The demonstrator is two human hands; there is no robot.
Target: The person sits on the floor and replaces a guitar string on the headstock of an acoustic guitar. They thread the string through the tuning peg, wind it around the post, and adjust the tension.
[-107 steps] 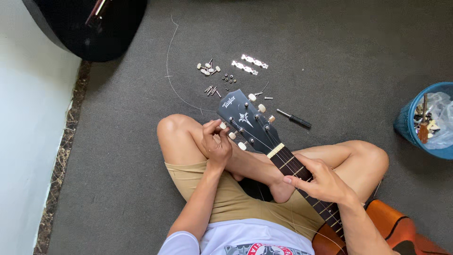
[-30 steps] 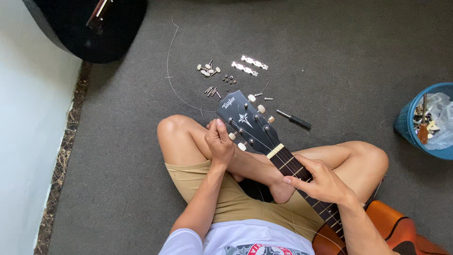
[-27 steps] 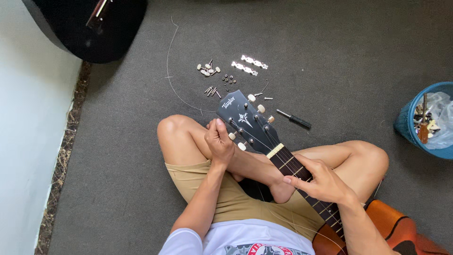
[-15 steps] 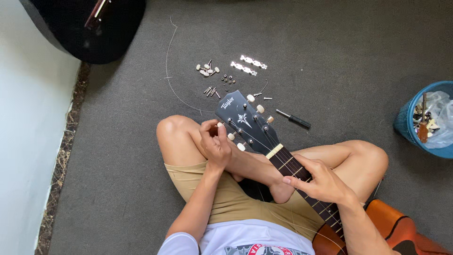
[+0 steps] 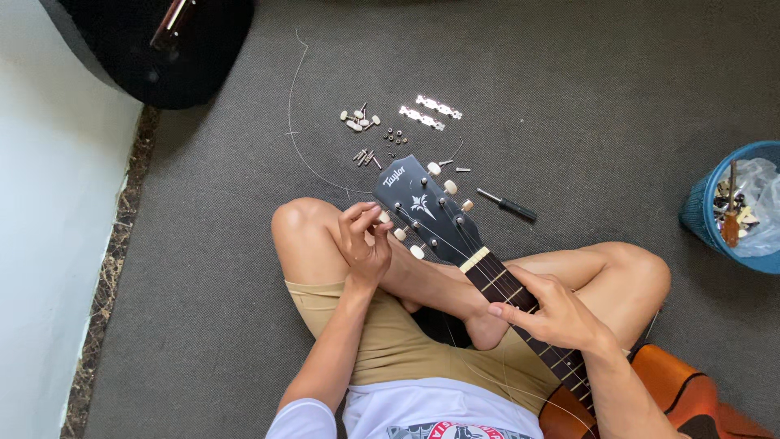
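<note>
Head camera is showing a guitar [image 5: 496, 284] lying across the crossed legs. Left hand [image 5: 366, 244] is pinching a white tuning peg [image 5: 383, 218] on the headstock [image 5: 422, 203], and right hand [image 5: 552, 313] is gripping the neck [image 5: 508, 289]. Small screwdriver [image 5: 508, 206] is lying on the grey carpet [image 5: 569, 97] nearby.

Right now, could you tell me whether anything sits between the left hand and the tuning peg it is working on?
Nothing visible does. The left hand already has its fingertips at the tuning peg on the headstock; the right hand grips the guitar neck farther down.
</note>
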